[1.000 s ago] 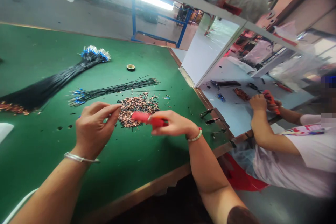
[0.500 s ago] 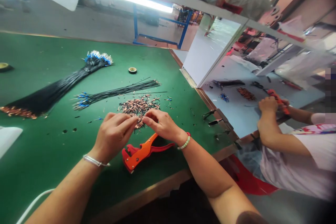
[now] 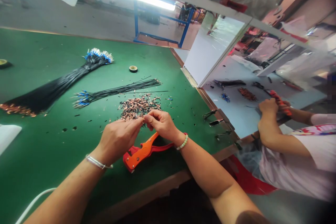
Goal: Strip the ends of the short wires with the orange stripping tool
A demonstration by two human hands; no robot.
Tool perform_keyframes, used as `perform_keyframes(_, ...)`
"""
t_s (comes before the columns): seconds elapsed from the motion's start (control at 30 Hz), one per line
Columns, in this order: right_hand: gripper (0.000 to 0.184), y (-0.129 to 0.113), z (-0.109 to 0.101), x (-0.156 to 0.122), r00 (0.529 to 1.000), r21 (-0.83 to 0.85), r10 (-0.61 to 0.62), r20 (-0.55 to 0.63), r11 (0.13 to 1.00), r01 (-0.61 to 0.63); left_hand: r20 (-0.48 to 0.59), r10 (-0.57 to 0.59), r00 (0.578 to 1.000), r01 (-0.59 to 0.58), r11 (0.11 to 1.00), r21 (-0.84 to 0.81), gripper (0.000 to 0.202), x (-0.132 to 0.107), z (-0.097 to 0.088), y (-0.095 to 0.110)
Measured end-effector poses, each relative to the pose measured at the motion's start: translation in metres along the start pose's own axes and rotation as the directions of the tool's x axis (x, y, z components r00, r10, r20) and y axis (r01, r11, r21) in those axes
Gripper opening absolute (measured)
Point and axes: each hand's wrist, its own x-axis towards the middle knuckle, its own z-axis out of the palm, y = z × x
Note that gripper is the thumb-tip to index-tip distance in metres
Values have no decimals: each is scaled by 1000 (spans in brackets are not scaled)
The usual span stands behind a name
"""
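My left hand (image 3: 119,135) and my right hand (image 3: 163,125) meet fingertip to fingertip at the near edge of a heap of short copper and black wire scraps (image 3: 139,105). Both hands are closed in a pinch; whatever lies between the fingers is too small or hidden to name. Just below them, an orange and red wire stripper (image 3: 143,154) rests on the green tabletop (image 3: 65,168), its handles partly behind my right hand. Behind the heap lies a thin bundle of black wires with blue ends (image 3: 120,90).
A thick bundle of black wires (image 3: 57,84) spreads across the left. A tape roll (image 3: 133,69) sits farther back. Metal clamps (image 3: 216,122) stand at the right edge. At the adjoining table, a co-worker's hands (image 3: 273,106) hold a red tool. A white cable (image 3: 34,203) curves at lower left.
My left hand has moved right and turned slightly, bringing its fingertips against my right hand's. A small blue-ended piece left of my left hand no longer shows.
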Motion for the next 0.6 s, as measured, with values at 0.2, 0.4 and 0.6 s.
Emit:
perform_keyframes(0.2,59,6,0,1,998,-109,-39,-59,994,33,29,0,1000,0,1000,23,24,0,1,0)
perform_keyframes(0.4,57,3,1,0,991,-244,-85,-100,968,58,48,-25,999,23,999,43,25,-1,4,1)
perform_keyframes(0.6,55,8,0,4,983,-284,-108,-151,957,62,75,-82,994,81,997,18,28,-1,7,1)
